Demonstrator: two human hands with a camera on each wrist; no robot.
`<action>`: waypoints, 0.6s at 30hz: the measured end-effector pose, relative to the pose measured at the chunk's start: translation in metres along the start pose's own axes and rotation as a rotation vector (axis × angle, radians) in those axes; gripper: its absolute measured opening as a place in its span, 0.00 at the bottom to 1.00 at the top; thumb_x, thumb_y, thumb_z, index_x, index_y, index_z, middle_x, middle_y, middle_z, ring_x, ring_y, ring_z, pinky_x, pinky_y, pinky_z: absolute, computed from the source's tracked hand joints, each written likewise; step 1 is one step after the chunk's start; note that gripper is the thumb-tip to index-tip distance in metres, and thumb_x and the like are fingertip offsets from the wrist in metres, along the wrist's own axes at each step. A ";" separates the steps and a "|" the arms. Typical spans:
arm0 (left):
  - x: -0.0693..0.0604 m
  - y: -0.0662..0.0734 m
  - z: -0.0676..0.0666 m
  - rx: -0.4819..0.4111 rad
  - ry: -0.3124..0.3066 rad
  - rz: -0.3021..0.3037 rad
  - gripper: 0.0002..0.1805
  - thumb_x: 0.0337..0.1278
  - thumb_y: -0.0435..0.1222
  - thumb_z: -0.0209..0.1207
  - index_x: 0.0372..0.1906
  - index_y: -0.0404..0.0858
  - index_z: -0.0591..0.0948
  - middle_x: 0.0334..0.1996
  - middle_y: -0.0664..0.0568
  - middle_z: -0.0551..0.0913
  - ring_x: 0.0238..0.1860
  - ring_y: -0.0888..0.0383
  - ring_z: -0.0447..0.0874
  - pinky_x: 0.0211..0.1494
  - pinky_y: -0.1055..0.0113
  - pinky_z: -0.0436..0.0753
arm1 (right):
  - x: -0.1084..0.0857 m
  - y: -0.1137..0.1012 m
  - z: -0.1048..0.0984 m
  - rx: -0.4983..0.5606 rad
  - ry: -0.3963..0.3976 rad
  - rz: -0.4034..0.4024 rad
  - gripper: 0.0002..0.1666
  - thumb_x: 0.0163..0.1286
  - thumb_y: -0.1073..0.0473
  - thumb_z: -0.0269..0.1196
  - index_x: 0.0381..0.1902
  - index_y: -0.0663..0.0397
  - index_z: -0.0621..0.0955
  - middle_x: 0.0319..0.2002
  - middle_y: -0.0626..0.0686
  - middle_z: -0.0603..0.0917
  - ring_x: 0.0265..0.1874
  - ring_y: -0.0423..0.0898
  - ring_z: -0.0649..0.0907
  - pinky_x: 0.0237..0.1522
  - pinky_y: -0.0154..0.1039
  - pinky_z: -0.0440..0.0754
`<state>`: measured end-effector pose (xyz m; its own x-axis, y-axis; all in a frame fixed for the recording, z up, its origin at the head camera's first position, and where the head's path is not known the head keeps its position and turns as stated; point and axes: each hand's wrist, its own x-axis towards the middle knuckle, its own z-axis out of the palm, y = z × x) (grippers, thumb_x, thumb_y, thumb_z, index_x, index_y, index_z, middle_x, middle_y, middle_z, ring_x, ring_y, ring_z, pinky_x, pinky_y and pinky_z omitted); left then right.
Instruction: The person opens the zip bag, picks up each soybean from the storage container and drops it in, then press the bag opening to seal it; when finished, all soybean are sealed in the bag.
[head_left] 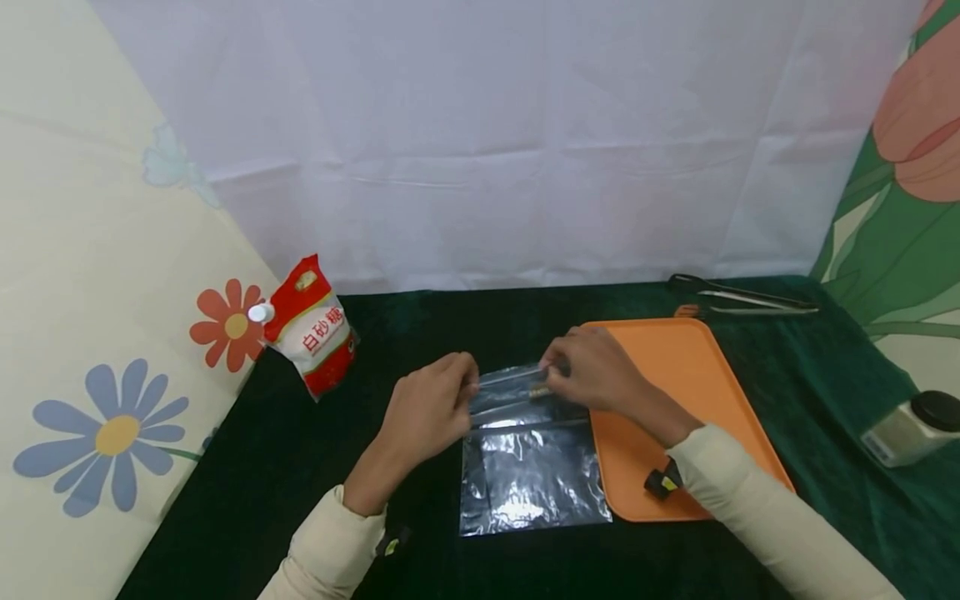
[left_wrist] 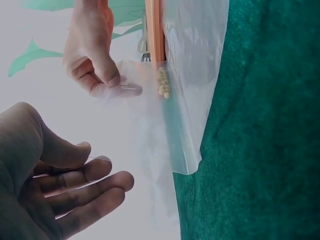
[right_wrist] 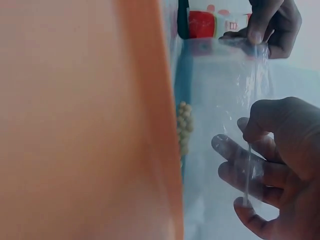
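Observation:
A clear plastic bag lies beside the orange tray, its upper part raised between both hands. At its top left corner my left hand pinches the film between thumb and forefinger; the left wrist view shows this hand with its other fingers spread. My right hand pinches the top edge on the right, its fingers behind the film in the right wrist view. Small pale round beans sit low in the raised part. I cannot tell whether the flat part is a second bag.
The orange tray lies under my right forearm. A red and white sugar bag with a white cap stands at the back left. Tongs lie at the back right. A jar with a black lid is at the far right.

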<state>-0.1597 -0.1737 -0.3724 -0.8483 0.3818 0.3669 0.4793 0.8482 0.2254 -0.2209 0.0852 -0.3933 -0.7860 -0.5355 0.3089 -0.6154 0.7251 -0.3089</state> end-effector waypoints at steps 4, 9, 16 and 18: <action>0.000 0.000 0.000 -0.003 -0.009 0.000 0.08 0.56 0.33 0.65 0.34 0.47 0.77 0.25 0.59 0.71 0.18 0.65 0.68 0.20 0.69 0.71 | -0.004 0.008 0.001 0.013 0.001 0.026 0.09 0.66 0.55 0.62 0.39 0.44 0.87 0.37 0.42 0.85 0.37 0.44 0.78 0.50 0.48 0.74; 0.000 0.001 -0.001 0.002 -0.006 0.011 0.08 0.54 0.32 0.65 0.34 0.47 0.77 0.25 0.59 0.71 0.18 0.65 0.67 0.19 0.70 0.70 | -0.007 0.017 -0.001 0.047 0.008 0.029 0.10 0.66 0.57 0.60 0.39 0.44 0.88 0.34 0.41 0.84 0.19 0.40 0.70 0.31 0.40 0.70; 0.000 0.001 -0.004 -0.001 0.021 0.024 0.10 0.51 0.31 0.66 0.33 0.45 0.77 0.25 0.59 0.71 0.18 0.64 0.67 0.18 0.70 0.69 | -0.011 0.034 -0.004 0.069 0.000 0.090 0.08 0.67 0.55 0.62 0.39 0.44 0.87 0.37 0.41 0.86 0.17 0.40 0.69 0.29 0.39 0.68; 0.000 0.002 -0.004 0.003 0.017 0.023 0.09 0.52 0.31 0.66 0.33 0.46 0.77 0.25 0.59 0.71 0.18 0.65 0.67 0.18 0.70 0.70 | -0.013 0.037 -0.005 0.079 -0.008 0.108 0.08 0.68 0.54 0.62 0.40 0.44 0.87 0.38 0.41 0.86 0.16 0.40 0.70 0.27 0.39 0.69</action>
<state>-0.1580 -0.1738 -0.3680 -0.8332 0.3950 0.3869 0.4979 0.8403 0.2143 -0.2335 0.1212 -0.4047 -0.8481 -0.4601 0.2628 -0.5298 0.7426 -0.4097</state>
